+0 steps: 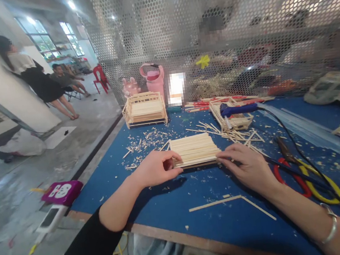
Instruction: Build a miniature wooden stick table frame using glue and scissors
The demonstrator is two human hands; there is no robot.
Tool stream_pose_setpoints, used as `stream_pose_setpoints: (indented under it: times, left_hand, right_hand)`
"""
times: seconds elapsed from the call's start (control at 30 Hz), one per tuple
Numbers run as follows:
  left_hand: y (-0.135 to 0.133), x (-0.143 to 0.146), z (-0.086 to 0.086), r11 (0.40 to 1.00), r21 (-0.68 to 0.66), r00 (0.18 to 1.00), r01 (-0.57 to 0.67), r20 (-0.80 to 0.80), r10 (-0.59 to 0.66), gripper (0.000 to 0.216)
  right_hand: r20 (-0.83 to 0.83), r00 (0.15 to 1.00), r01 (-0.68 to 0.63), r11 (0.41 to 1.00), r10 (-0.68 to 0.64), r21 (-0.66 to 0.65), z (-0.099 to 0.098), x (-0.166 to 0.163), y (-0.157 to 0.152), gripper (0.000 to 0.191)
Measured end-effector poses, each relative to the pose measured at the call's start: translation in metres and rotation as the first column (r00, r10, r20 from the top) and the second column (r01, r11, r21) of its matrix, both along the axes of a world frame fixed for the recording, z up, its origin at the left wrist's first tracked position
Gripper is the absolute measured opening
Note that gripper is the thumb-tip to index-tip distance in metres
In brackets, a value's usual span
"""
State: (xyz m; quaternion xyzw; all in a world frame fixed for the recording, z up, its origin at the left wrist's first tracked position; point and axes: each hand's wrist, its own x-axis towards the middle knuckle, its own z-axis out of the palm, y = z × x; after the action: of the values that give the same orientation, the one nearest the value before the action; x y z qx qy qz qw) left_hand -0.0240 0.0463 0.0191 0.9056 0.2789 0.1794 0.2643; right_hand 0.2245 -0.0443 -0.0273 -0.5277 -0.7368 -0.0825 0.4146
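Observation:
In the middle of the blue table lies a flat panel of pale wooden sticks (194, 147), laid side by side. My left hand (156, 167) pinches the left end of the stick at its near edge, thumb below and fingers above. At the opposite end, my right hand (244, 162) holds the same wooden stick (197, 162) between thumb and fingertips. Two loose sticks (215, 203) rest on the table in front of the hands, their ends meeting at an angle.
Behind stand a small stick-built bed frame (145, 110) and a pink bottle (154, 79). A blue glue gun (239, 110) lies across another stick frame (218, 115). Pliers (289, 170) and yellow-handled scissors (336, 196) lie right. Wood scraps (147, 142) and loose sticks (236, 136) are scattered about.

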Motion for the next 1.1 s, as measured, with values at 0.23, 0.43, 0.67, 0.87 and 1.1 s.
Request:
stream_pose_setpoints:
  times: [0.23, 0.43, 0.67, 0.87, 1.1]
  left_hand:
    - [-0.001, 0.002, 0.001, 0.989, 0.144, 0.999, -0.015, -0.033, 0.020, 0.009]
    - [0.003, -0.001, 0.000, 0.979, 0.200, 1.000, 0.031, -0.012, -0.029, 0.011]
    - [0.003, -0.002, 0.001, 0.981, 0.182, 0.998, 0.062, -0.021, -0.059, 0.014]
    - [0.003, -0.002, 0.001, 0.995, 0.096, 0.999, 0.036, -0.038, -0.032, 0.016]
    - [0.007, -0.002, 0.002, 0.994, 0.004, 0.992, -0.106, 0.062, 0.106, 0.028]
  right_hand:
    - [0.011, 1.000, 0.020, 1.000, -0.020, -0.002, 0.001, -0.002, 0.002, 0.014]
    - [0.022, 1.000, 0.014, 1.000, -0.014, 0.002, 0.000, -0.001, 0.002, 0.012]
    - [0.008, 1.000, 0.021, 1.000, -0.021, -0.017, 0.000, -0.001, 0.002, 0.012]
    - [0.023, 0.999, 0.044, 0.999, -0.043, -0.024, 0.001, -0.003, 0.002, 0.014]
    - [-0.223, 0.965, 0.130, 0.991, -0.134, -0.036, 0.010, 0.007, 0.001, 0.012]
